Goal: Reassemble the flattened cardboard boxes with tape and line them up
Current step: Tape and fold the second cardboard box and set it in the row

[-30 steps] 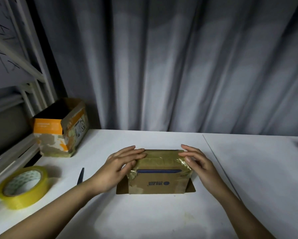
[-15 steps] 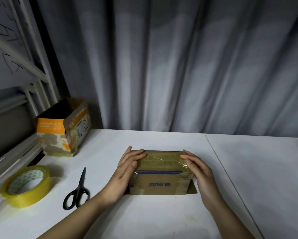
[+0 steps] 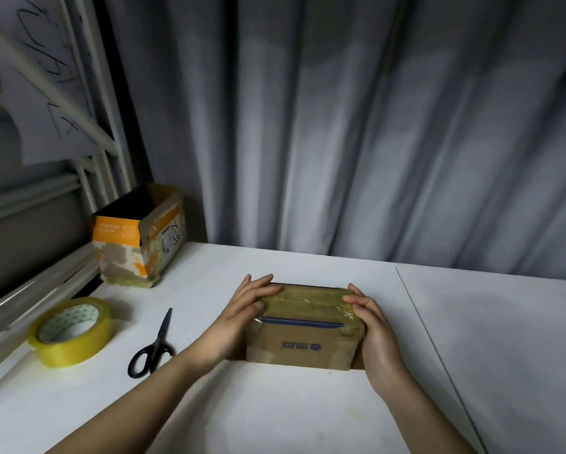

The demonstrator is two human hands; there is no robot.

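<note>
Grey pleated curtain (image 3: 357, 126), white table (image 3: 275, 414) — metal rack (image 3: 88, 103) at left, dim light

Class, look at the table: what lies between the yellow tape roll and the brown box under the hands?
The head view shows black scissors lying between the tape roll and the brown box.
</note>
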